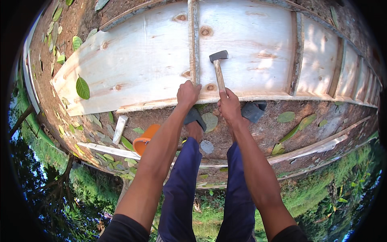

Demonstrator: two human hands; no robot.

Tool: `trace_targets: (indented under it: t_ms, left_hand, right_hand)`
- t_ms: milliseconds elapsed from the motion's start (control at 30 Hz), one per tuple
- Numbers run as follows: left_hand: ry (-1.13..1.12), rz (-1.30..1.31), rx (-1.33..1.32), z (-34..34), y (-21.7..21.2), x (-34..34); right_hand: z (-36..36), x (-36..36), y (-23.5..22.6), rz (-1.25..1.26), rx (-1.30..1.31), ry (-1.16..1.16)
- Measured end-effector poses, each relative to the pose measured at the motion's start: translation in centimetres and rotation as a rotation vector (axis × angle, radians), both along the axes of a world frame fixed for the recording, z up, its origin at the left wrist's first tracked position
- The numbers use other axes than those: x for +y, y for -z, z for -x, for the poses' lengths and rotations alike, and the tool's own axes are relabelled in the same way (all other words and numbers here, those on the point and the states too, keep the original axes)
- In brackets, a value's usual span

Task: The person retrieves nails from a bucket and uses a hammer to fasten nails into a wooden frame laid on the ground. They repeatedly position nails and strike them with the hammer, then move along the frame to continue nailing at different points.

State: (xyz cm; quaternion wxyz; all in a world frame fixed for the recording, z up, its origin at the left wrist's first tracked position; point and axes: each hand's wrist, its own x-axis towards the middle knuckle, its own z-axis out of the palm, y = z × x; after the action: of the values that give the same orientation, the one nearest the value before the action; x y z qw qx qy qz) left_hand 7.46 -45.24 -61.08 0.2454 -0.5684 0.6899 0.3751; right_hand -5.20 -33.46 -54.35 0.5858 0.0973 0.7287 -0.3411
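Note:
My right hand (229,105) is closed around the wooden handle of a hammer (219,72). Its dark metal head is over a pale plywood panel (246,48). Closed at the near end of an upright wooden batten (194,40) is my left hand (188,93), beside the panel's near edge strip (262,97). The batten runs away from me across the plywood. My left fingertips are partly hidden, and no nail shows there.
More crosspieces (297,52) divide the panel to the right. An orange bucket (146,139) lies on the leaf-strewn soil by my left forearm. Near it are a short wood offcut (120,129) and long strips (314,149). A green leaf (82,87) rests on the plywood.

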Motion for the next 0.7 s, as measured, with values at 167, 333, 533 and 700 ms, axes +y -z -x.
trace_targets:
  t_ms: [167,333,533,700]
  left_hand:
    - [0.005,0.003,0.036,-0.1,-0.1,-0.1]
    - [-0.036,-0.021,-0.021,1.1,0.0,0.0]
    - [-0.015,-0.034,-0.049,1.4,-0.4,-0.4]
    - [0.007,-0.046,-0.047,1.3,-0.4,-0.7]
  right_hand:
    - [-0.9,-0.2,0.1,0.032,-0.014,-0.014]
    - [-0.3,-0.9,-0.5,0.015,-0.052,0.057]
    - [0.5,0.9,-1.5,-0.041,-0.008,0.065]
    - [0.0,5.1,-0.8,-0.094,0.045,-0.015]
